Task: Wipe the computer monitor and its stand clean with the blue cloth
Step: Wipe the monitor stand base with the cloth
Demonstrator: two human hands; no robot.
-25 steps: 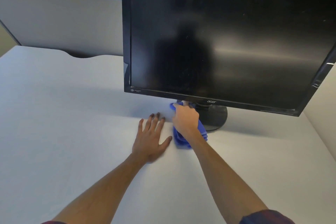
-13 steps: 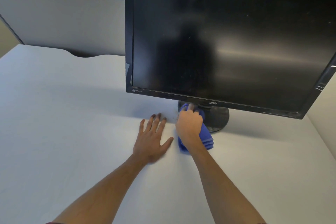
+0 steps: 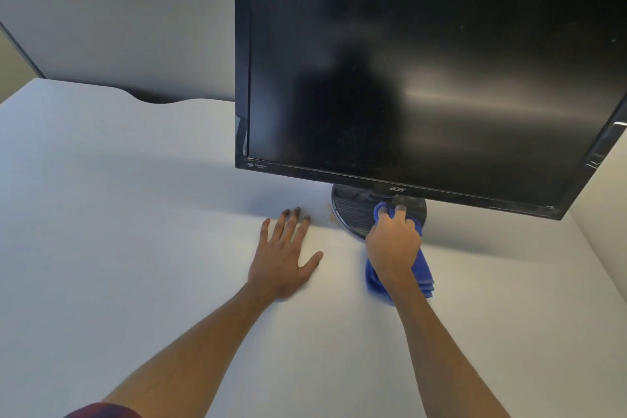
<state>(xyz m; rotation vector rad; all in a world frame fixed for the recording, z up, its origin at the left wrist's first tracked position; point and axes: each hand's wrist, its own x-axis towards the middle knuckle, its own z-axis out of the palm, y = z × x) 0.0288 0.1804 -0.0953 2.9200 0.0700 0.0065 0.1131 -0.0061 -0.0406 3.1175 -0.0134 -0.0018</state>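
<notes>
Right hand (image 3: 393, 241) grips folded blue cloth (image 3: 422, 270) on round stand (image 3: 349, 212), 6 o'clock below monitor (image 3: 424, 71); left hand (image 3: 281, 254) flat, fingers spread on desk (image 3: 118, 214), likely bracing.

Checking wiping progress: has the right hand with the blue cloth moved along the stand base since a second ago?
Yes. The right hand and blue cloth moved rightward across the round black stand base.
</notes>
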